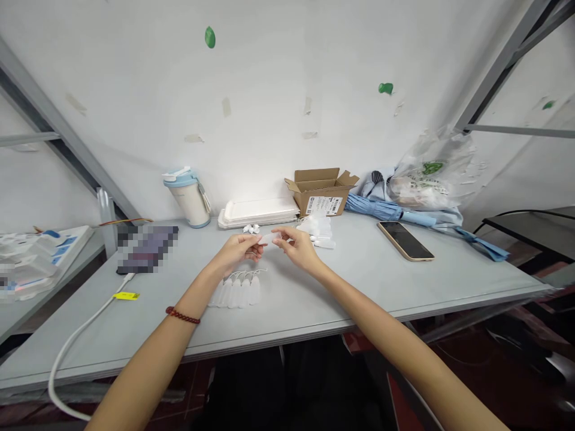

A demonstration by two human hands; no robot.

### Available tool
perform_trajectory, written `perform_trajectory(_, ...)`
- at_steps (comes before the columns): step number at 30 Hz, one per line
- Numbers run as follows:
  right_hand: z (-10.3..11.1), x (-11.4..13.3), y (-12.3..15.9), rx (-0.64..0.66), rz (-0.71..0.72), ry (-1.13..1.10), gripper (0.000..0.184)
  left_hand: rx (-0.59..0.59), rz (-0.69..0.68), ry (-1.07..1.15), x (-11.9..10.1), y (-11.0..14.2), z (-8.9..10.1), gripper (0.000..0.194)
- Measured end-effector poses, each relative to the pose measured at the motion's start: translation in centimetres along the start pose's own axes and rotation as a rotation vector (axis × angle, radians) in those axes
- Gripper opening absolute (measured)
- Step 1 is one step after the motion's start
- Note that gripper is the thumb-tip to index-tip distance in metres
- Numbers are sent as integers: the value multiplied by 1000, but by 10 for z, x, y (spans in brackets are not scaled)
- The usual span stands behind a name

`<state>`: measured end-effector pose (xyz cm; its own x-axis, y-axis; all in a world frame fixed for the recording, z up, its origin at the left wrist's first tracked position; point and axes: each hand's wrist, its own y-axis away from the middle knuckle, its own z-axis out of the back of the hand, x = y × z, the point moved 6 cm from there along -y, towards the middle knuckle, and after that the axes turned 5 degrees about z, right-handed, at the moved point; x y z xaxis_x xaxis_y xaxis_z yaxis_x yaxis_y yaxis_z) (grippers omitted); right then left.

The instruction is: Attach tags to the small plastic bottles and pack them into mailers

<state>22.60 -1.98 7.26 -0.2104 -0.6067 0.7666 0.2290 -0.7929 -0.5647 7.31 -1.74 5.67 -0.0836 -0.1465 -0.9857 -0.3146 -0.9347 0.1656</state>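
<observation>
Above the middle of the desk, my left hand (242, 248) and my right hand (296, 246) meet around a small translucent white plastic piece (270, 238). Fingertips of both hands pinch it from opposite ends, hiding part of it. Just below my left hand, several similar frosted pieces with thin white cord loops (236, 293) lie side by side in a row. More translucent pieces (320, 226) are heaped beyond my right hand, in front of the cardboard box. Some small crumpled white bits (251, 228) lie behind my left hand.
An open cardboard box (326, 194) and stacked white trays (260, 211) stand against the wall. A cream tumbler (188, 200) and a cabled dark device (150, 249) are at left. Toward the right lie a phone (405, 240), blue umbrella (375, 206) and plastic bag (433, 173).
</observation>
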Motion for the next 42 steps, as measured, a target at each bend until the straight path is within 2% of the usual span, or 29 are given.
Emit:
perform_trajectory(4, 1, 2, 1, 0, 13, 49, 22, 61, 72, -3, 6, 0, -3, 43)
perform_trajectory(9, 1, 1, 3, 5, -66, 106, 17, 0, 7, -65, 3, -1, 1, 41)
perform_trajectory(17, -3, -11, 4, 81, -248, -79, 21, 0, -85, -193, -1, -2, 1, 36)
perform_trajectory(20, -3, -15, 3, 92, -301, -76, 21, 2, -106, -256, -3, -2, -2, 37)
perform_trajectory(23, 4, -15, -1, 75, -262, 34, 24, -61, -126, -338, -8, -1, 3, 35)
perform_trajectory(28, 40, -13, -13, -98, -129, 368, 17, -383, -238, -735, -10, -6, 37, 22)
perform_trajectory(30, 56, -15, -16, -167, -120, 514, 20, -460, -295, -856, -5, -10, 47, 20)
perform_trajectory(33, 72, -19, -18, -222, -128, 703, 24, -449, -358, -971, 6, -21, 53, 30)
perform_trajectory(37, 79, -24, -18, -246, -143, 836, 24, -387, -499, -1072, 14, -31, 49, 39)
perform_trajectory(42, 76, -28, -17, -213, -133, 886, 23, -322, -496, -1185, 23, -39, 51, 43)
